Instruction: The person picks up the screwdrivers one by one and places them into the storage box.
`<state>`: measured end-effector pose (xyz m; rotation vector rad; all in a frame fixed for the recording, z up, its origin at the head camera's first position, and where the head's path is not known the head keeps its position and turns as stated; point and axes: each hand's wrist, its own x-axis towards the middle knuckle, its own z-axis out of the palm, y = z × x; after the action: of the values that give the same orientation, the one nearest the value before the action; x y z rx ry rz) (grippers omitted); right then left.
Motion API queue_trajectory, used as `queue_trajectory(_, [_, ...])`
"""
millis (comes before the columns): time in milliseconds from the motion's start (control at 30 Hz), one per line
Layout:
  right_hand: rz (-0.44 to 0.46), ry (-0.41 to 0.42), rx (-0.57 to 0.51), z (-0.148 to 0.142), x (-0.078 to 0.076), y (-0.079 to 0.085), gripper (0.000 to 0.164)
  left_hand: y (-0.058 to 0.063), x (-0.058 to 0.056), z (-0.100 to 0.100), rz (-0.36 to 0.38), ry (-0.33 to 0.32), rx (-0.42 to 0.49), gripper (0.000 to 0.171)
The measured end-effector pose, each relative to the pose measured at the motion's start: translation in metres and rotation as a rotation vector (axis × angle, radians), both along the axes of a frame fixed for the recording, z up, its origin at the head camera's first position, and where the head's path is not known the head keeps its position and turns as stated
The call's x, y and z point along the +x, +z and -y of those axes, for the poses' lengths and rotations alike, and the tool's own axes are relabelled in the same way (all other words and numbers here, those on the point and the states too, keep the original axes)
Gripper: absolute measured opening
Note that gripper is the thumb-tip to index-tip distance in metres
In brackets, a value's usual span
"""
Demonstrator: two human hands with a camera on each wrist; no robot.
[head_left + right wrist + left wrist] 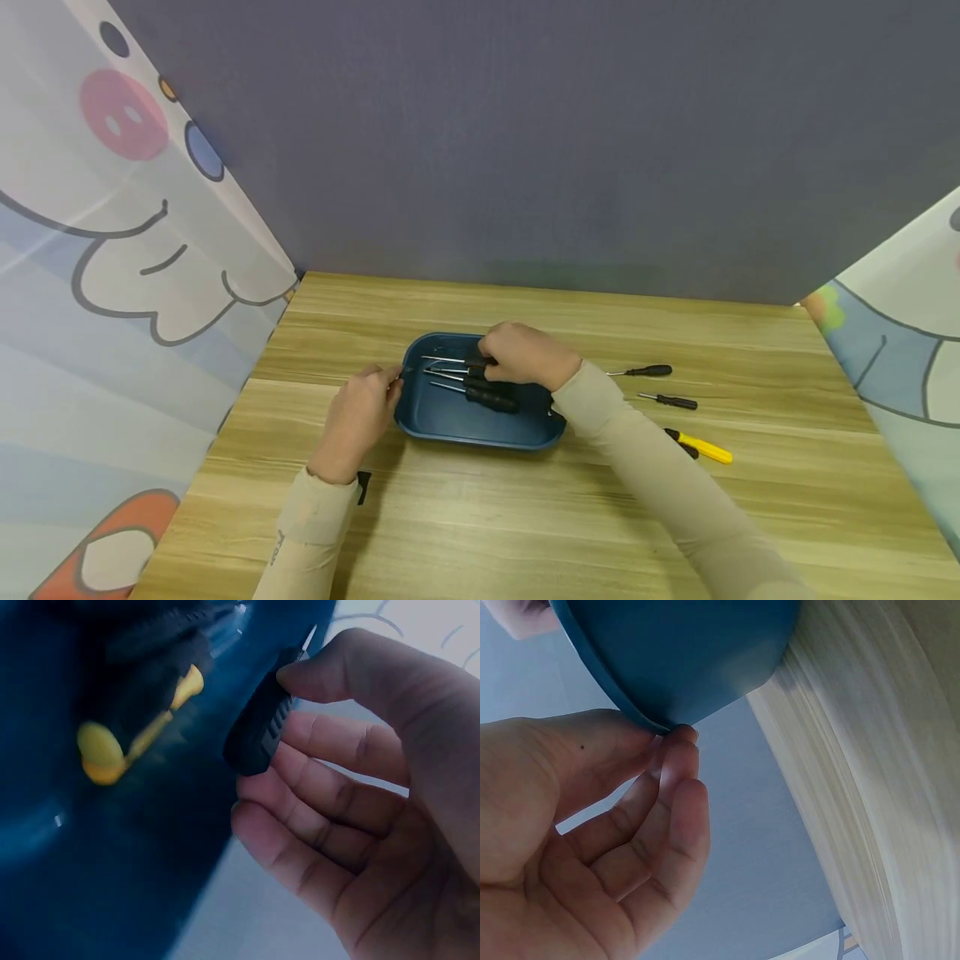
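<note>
My left hand (362, 414) pinches the left rim of a dark blue plastic tray (450, 423) between thumb and fingertips; the left wrist view shows this grip on the rim (622, 701) from below. Over the tray's far right part, my right hand (525, 354) holds a small screwdriver (259, 724) by its black ribbed handle, thumb on one side and fingers on the other. Several black-handled screwdrivers (491, 398) lie in the tray, shafts toward the left. A blurred yellow-and-black item (101, 754) shows inside the tray in the right wrist view.
Right of the tray on the wooden table (465, 517) lie two black-handled screwdrivers, a farther one (651, 370) and a nearer one (677, 402). A yellow-handled tool (705, 447) lies closer, with a black one partly under it. A dark grey panel (480, 150) stands behind the table.
</note>
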<state>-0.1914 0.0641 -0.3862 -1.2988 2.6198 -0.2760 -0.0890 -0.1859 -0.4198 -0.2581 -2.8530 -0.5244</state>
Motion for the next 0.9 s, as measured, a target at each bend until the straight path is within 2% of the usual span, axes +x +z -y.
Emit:
queue_trajectory(133, [0.005,-0.010,0.061,0.009,0.000,-0.009,0.020,-0.001,0.000,0.000,-0.004,-0.004,0.005,0.021])
queue_trajectory(400, [-0.004,-0.054,0.145,0.016,0.004,-0.017,0.018,0.000,0.000,-0.001,-0.010,-0.006,0.008,0.021])
queue_trajectory(900, [0.000,-0.056,0.116,0.011,0.010,-0.013,0.010,-0.001,0.001,0.000,-0.014,-0.014,0.012,0.022])
